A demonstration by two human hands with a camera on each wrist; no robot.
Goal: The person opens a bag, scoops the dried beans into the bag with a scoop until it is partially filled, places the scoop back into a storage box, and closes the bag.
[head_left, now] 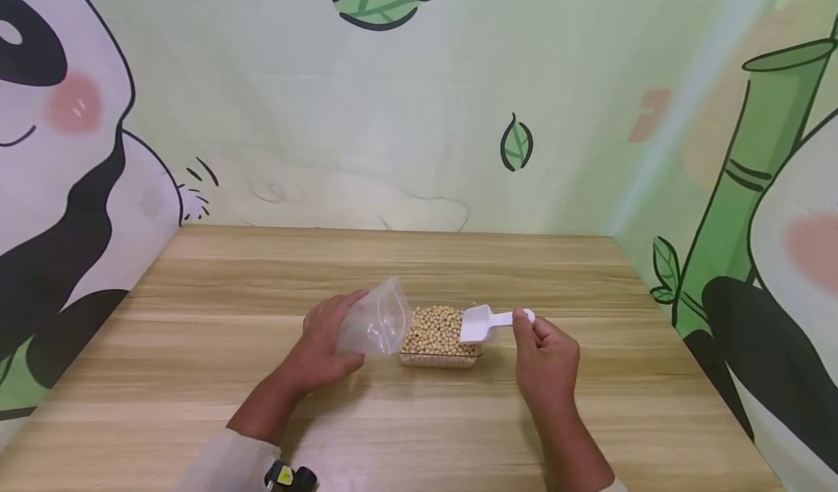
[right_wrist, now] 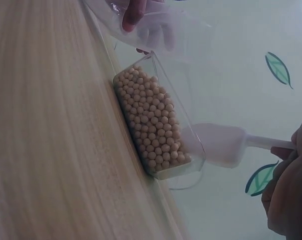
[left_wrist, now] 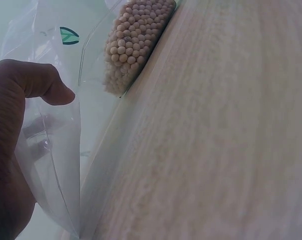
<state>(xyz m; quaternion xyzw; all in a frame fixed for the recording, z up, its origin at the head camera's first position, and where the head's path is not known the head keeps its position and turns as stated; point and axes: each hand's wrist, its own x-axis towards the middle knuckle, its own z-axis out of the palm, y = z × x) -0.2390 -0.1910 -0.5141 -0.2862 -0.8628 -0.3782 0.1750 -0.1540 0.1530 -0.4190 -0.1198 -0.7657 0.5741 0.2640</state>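
Beans point(head_left: 432, 328) filled much of the clear box point(head_left: 437, 362), which stood on the tabletop point(head_left: 393, 434) between the two hands. Nearest to us was a pale sleeve point(head_left: 229, 464), with a small black device point(head_left: 300, 479) at its cuff. Beyond it, the left hand point(head_left: 324, 345) was clamped on a clear bag point(head_left: 375, 322), thumb on the near side and fingers round the far side. We took that wide grip as a way to stop the limp plastic from folding in. The bag leaned towards the box; we saw no beans in it and could not tell whether its edge touched the box.

Opposite, the right hand point(head_left: 548, 361) pinched the end of the handle of a white scoop point(head_left: 483, 323), thumb and fingers together on it. We judged that holding it so far back let the blade reach over the box with the knuckles well outside the rim. The blade pointed left over the box's right end; no beans showed on it, and we could not make out whether its tip met those below. The box sat flat with no hand on it, its own weight of beans probably enough to steady it. Farthest off rose a pale green wall point(head_left: 419, 128), printed with leaves point(head_left: 378, 6) and bamboo point(head_left: 762, 164).
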